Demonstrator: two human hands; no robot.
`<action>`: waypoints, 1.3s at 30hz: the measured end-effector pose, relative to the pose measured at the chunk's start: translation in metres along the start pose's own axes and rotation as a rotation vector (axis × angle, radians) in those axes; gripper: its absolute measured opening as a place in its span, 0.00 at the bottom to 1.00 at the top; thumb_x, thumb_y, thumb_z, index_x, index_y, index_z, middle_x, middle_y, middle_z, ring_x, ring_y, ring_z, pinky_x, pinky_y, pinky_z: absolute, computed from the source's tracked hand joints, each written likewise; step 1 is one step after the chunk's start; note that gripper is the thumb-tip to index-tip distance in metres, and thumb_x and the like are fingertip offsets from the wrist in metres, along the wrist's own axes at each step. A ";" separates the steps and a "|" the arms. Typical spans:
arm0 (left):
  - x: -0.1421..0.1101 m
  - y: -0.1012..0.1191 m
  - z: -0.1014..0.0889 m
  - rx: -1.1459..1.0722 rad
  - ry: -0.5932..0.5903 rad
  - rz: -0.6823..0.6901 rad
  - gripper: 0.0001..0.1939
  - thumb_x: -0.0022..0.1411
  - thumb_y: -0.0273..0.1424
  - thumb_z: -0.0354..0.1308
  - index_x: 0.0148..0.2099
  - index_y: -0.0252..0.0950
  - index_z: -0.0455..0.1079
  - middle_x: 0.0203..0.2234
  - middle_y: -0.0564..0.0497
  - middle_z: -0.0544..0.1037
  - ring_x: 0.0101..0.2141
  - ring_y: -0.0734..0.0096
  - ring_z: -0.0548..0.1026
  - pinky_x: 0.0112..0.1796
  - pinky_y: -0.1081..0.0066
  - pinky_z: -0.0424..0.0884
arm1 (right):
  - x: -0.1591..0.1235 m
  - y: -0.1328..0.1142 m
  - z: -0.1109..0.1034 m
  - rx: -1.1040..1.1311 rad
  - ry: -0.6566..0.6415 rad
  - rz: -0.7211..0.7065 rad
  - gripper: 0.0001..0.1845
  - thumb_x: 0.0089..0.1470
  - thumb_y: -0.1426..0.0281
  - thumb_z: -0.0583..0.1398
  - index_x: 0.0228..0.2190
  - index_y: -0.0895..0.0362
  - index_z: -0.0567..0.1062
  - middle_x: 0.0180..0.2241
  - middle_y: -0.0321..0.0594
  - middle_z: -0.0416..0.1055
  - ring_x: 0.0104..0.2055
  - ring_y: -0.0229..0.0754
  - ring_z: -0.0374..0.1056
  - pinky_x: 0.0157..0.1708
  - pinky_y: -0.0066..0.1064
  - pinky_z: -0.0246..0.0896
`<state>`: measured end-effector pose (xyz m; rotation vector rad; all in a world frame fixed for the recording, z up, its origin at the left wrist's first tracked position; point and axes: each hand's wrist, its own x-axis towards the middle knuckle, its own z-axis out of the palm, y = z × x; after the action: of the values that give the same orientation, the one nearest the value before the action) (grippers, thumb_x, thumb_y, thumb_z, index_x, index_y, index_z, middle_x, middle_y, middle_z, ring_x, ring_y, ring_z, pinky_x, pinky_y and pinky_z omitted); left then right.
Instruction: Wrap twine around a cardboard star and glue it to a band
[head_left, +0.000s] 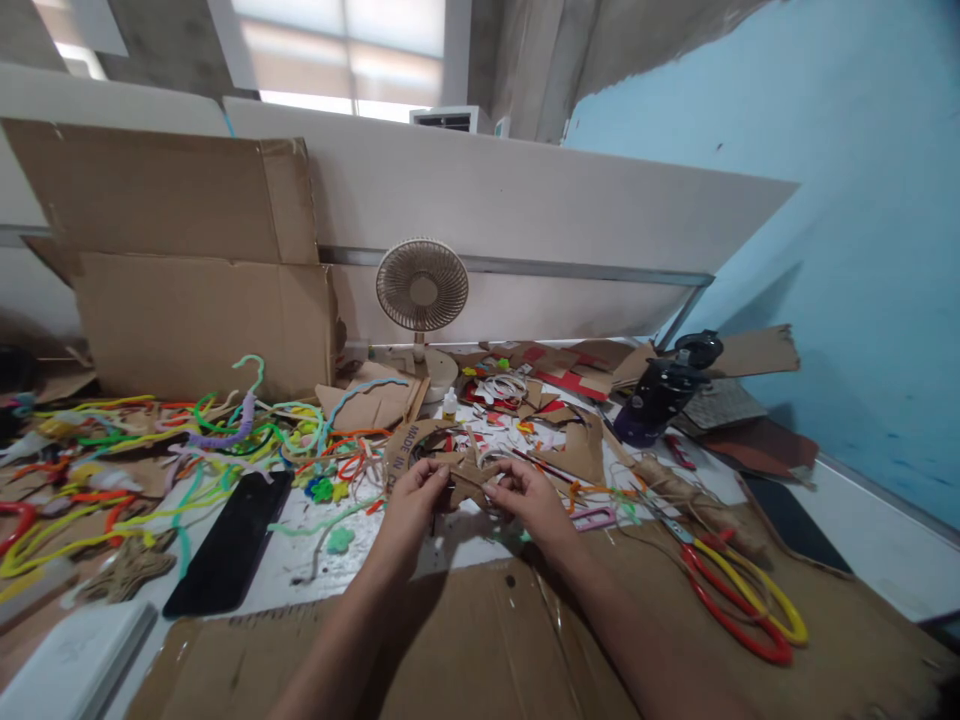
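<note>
Between my two hands, over the middle of the table, is a brown cardboard star [469, 478]. My left hand [415, 500] pinches its left side between thumb and fingers. On the right side, my right hand [529, 497] grips it the same way. Just behind the star lies a curved cardboard piece [405, 447] with printed letters, partly hidden by my fingers. Under my forearms spreads a flat cardboard sheet [465, 620]. Another star [129, 568], wrapped in brown cord, rests on the left of the table.
Scissors [739, 590] with red and yellow handles lie at right, near a twine bundle [697, 500]. A black phone [229, 540] and many pipe cleaners [225, 430] cover the left. Behind stand a fan [422, 285], a small glue bottle [449, 405] and a dark tumbler [656, 400].
</note>
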<state>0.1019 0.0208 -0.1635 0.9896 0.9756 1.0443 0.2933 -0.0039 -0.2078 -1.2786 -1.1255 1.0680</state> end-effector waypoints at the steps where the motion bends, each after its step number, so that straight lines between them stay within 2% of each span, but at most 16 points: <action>1: 0.000 -0.001 0.000 -0.017 -0.013 -0.009 0.21 0.46 0.46 0.74 0.33 0.37 0.74 0.24 0.55 0.73 0.26 0.72 0.69 0.32 0.69 0.73 | 0.000 0.000 0.000 0.021 -0.002 0.005 0.21 0.42 0.56 0.71 0.37 0.53 0.79 0.21 0.29 0.68 0.21 0.37 0.61 0.21 0.28 0.56; 4: 0.000 -0.002 -0.001 -0.056 -0.067 -0.048 0.18 0.47 0.42 0.74 0.33 0.37 0.74 0.24 0.56 0.73 0.25 0.73 0.70 0.31 0.71 0.72 | -0.001 -0.004 -0.001 0.055 -0.012 0.005 0.18 0.42 0.57 0.72 0.33 0.53 0.79 0.23 0.31 0.70 0.23 0.38 0.63 0.23 0.29 0.57; 7: -0.001 0.000 -0.003 0.007 -0.123 -0.077 0.15 0.47 0.38 0.73 0.35 0.36 0.76 0.28 0.53 0.77 0.28 0.71 0.73 0.30 0.73 0.69 | -0.003 -0.009 -0.002 0.062 -0.032 -0.008 0.16 0.42 0.59 0.73 0.31 0.54 0.78 0.27 0.34 0.74 0.28 0.40 0.68 0.30 0.32 0.63; 10: -0.001 0.003 -0.006 0.079 -0.179 -0.085 0.16 0.47 0.38 0.73 0.35 0.35 0.77 0.29 0.51 0.79 0.29 0.71 0.74 0.30 0.73 0.67 | -0.004 -0.011 -0.002 0.015 -0.048 -0.034 0.15 0.44 0.58 0.71 0.31 0.54 0.78 0.28 0.35 0.74 0.30 0.41 0.69 0.33 0.32 0.62; 12: 0.000 0.002 -0.006 0.090 -0.207 -0.094 0.17 0.46 0.38 0.74 0.35 0.34 0.77 0.26 0.53 0.77 0.27 0.73 0.72 0.29 0.73 0.66 | -0.005 -0.012 -0.002 -0.049 -0.054 -0.046 0.16 0.45 0.58 0.70 0.33 0.54 0.79 0.26 0.33 0.70 0.27 0.40 0.65 0.29 0.31 0.59; 14: 0.001 0.000 -0.007 0.095 -0.207 -0.105 0.18 0.44 0.37 0.75 0.36 0.33 0.78 0.25 0.54 0.76 0.25 0.74 0.70 0.29 0.73 0.65 | -0.007 -0.014 -0.002 -0.121 -0.026 -0.063 0.20 0.46 0.59 0.70 0.40 0.54 0.79 0.25 0.30 0.67 0.25 0.39 0.63 0.27 0.30 0.56; 16: 0.003 -0.004 -0.007 0.090 -0.178 -0.109 0.17 0.45 0.36 0.76 0.36 0.33 0.78 0.26 0.53 0.77 0.25 0.75 0.70 0.27 0.74 0.63 | -0.010 -0.018 -0.002 -0.224 0.046 -0.106 0.26 0.46 0.60 0.69 0.48 0.53 0.79 0.25 0.29 0.66 0.25 0.40 0.62 0.28 0.30 0.56; 18: 0.005 -0.008 -0.006 0.065 -0.158 -0.110 0.17 0.45 0.35 0.75 0.36 0.34 0.77 0.27 0.53 0.78 0.25 0.74 0.72 0.26 0.74 0.62 | -0.015 -0.024 -0.002 -0.361 0.111 -0.185 0.25 0.48 0.62 0.69 0.49 0.53 0.80 0.27 0.31 0.68 0.27 0.42 0.64 0.30 0.32 0.57; 21: 0.006 -0.012 -0.005 0.034 -0.160 -0.107 0.16 0.44 0.34 0.74 0.33 0.36 0.72 0.23 0.55 0.75 0.23 0.73 0.73 0.25 0.74 0.61 | -0.021 -0.033 -0.003 -0.501 0.152 -0.324 0.14 0.53 0.64 0.66 0.42 0.52 0.84 0.28 0.35 0.72 0.31 0.44 0.67 0.34 0.34 0.60; 24: 0.005 -0.012 -0.004 0.029 -0.148 -0.102 0.17 0.44 0.34 0.74 0.31 0.37 0.70 0.21 0.56 0.74 0.22 0.74 0.70 0.24 0.74 0.63 | -0.023 -0.037 -0.004 -0.498 0.174 -0.390 0.08 0.56 0.65 0.64 0.34 0.53 0.83 0.30 0.38 0.76 0.32 0.45 0.69 0.37 0.35 0.61; 28: 0.005 -0.005 -0.008 0.010 -0.073 -0.086 0.20 0.44 0.38 0.75 0.33 0.38 0.69 0.23 0.55 0.76 0.24 0.73 0.73 0.26 0.74 0.67 | -0.020 -0.033 -0.007 -0.393 0.206 -0.368 0.10 0.57 0.62 0.65 0.31 0.54 0.82 0.31 0.40 0.78 0.34 0.47 0.72 0.38 0.36 0.64; 32: 0.006 0.007 -0.017 -0.045 0.078 -0.032 0.23 0.42 0.40 0.75 0.34 0.39 0.66 0.20 0.59 0.73 0.20 0.74 0.71 0.23 0.76 0.64 | -0.015 -0.028 -0.010 -0.292 0.215 -0.276 0.11 0.55 0.59 0.66 0.31 0.54 0.81 0.31 0.41 0.79 0.34 0.48 0.73 0.38 0.37 0.65; 35: 0.005 0.014 -0.021 -0.049 0.154 0.022 0.22 0.42 0.39 0.74 0.35 0.39 0.68 0.23 0.58 0.74 0.22 0.73 0.73 0.24 0.74 0.68 | -0.013 -0.026 -0.010 -0.267 0.196 -0.243 0.12 0.53 0.58 0.66 0.30 0.54 0.81 0.30 0.41 0.79 0.33 0.48 0.71 0.37 0.38 0.64; 39: 0.005 0.020 -0.023 -0.071 0.200 0.042 0.22 0.40 0.38 0.74 0.35 0.38 0.68 0.24 0.58 0.75 0.24 0.72 0.75 0.26 0.73 0.72 | -0.012 -0.025 -0.009 -0.299 0.120 -0.218 0.10 0.52 0.59 0.66 0.28 0.53 0.80 0.28 0.39 0.78 0.32 0.47 0.70 0.35 0.36 0.62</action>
<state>0.0771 0.0336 -0.1509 0.8621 1.0757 1.2225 0.3000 -0.0181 -0.1826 -1.3931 -1.3333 0.6700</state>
